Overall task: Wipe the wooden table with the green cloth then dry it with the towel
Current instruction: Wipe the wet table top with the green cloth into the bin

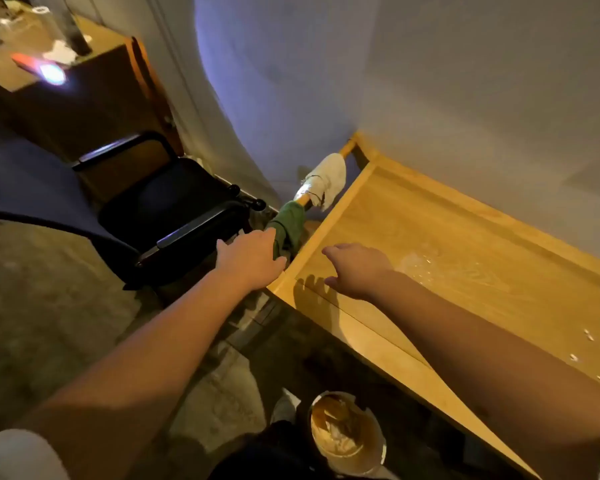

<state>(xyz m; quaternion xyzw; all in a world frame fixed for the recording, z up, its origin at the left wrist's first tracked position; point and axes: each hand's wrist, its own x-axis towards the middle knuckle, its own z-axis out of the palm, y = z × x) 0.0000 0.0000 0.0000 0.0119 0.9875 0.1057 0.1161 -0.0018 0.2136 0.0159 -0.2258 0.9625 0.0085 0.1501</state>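
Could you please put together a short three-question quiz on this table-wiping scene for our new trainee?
1. True or false: the green cloth is spread flat on the wooden table.
2. Which hand is at the green cloth? A) left hand B) right hand C) neither
3. Fill in: the white towel hangs on the ____ at the table's end, beside the green cloth.

Key
1. False: it hangs on the wooden rail off the table's end.
2. A; the right hand hovers over the tabletop, holding nothing.
3. Rail.
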